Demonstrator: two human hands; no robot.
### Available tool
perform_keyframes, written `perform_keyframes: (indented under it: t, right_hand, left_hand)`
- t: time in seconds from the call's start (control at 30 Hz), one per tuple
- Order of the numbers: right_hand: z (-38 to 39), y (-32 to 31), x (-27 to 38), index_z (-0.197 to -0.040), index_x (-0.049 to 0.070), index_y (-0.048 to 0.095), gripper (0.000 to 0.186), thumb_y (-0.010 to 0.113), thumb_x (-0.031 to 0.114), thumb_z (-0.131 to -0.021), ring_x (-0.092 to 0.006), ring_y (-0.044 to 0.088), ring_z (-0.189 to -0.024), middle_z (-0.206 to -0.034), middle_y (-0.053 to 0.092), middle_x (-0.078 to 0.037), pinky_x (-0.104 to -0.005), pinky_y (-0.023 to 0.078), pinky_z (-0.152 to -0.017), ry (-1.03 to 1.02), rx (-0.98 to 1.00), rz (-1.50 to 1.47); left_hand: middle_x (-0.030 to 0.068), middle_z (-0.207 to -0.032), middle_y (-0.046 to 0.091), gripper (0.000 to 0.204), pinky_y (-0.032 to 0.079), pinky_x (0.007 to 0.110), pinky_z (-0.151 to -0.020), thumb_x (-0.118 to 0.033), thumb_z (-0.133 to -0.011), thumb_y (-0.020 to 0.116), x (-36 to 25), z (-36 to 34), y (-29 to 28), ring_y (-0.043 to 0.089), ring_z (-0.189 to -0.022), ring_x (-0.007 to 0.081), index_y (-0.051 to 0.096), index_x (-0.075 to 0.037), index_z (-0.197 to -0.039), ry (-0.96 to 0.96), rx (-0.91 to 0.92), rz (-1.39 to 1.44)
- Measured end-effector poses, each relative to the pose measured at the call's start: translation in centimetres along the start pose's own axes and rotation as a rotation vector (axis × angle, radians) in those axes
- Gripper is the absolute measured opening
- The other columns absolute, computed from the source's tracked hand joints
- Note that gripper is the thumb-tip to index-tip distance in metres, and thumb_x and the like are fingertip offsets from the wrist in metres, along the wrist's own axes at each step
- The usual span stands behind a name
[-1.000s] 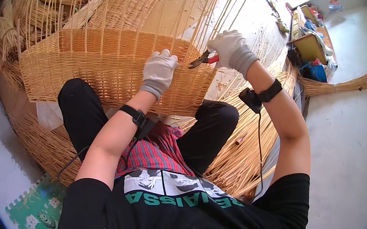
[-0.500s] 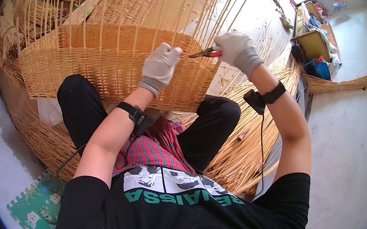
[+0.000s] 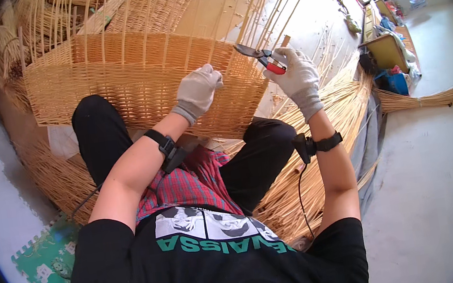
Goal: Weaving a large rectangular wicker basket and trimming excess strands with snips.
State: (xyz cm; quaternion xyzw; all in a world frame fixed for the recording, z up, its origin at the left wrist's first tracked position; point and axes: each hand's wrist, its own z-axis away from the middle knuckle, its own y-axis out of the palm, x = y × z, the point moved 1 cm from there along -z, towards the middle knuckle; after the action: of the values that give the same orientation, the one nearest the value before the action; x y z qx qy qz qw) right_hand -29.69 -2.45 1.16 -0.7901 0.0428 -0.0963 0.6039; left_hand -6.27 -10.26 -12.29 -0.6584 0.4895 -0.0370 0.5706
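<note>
A half-woven wicker basket (image 3: 136, 82) leans across my knees, with upright stakes (image 3: 102, 47) rising from its rim. My left hand (image 3: 197, 92), in a pale glove, is closed in front of the basket's outer wall, fingers pinched together; whatever they hold is hidden. In my gloved right hand (image 3: 299, 79) is a pair of pruning shears (image 3: 268, 58) with red on the handles. Their blades point up and left beside the basket's right corner, and seem to be apart from my left hand.
Loose wicker rods (image 3: 295, 184) lie in a large heap to my right. Other woven work (image 3: 157, 7) and bundled rods (image 3: 11, 49) stand behind at the left. A tied bundle (image 3: 427, 102), a blue bucket (image 3: 397, 83) and a cluttered table (image 3: 387, 54) are further right.
My right hand has turned and lowered a little, so the shears now tilt upward with more of their handles showing. My left hand has dropped slightly, still closed.
</note>
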Motion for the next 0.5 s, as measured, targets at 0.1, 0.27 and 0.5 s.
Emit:
perform_keyframes:
  t: [0.1,0.27,0.5]
  right_hand:
    - [0.0,1.2,0.4,-0.126,0.009,0.07,0.065,0.093,0.04,-0.073,-0.0355,0.067,-0.115,-0.117,0.074,-0.015,-0.0448,0.053,-0.1,0.063,-0.016,-0.037]
    - [2.0,1.9,1.6,-0.13,0.006,0.069,0.069,0.095,0.034,-0.073,-0.0286,0.07,-0.112,-0.115,0.075,-0.015,-0.0404,0.054,-0.099,0.15,-0.064,-0.213]
    - [9.0,5.3,2.8,-0.124,0.002,0.065,0.049,0.087,0.026,-0.086,-0.0168,0.066,-0.088,-0.1,0.072,-0.006,-0.0309,0.053,-0.082,0.504,-0.072,-0.857]
  left_hand:
    - [0.0109,-0.101,0.067,0.015,0.056,0.046,-0.079,-0.024,-0.095,0.072,-0.7,0.1,-0.7,0.069,-0.092,0.0336,0.071,-0.011,-0.104,0.087,-0.101,0.139]
    - [0.0147,-0.109,0.066,0.021,0.056,0.048,-0.082,-0.026,-0.094,0.072,-3.1,-3.1,2.1,0.071,-0.098,0.0354,0.07,-0.01,-0.107,-0.019,0.074,-0.098]
    - [0.0143,-0.109,0.066,0.016,0.056,0.048,-0.081,-0.025,-0.095,0.069,-2.6,-3.9,3.7,0.071,-0.098,0.0347,0.069,-0.011,-0.102,-0.117,0.114,-0.075]
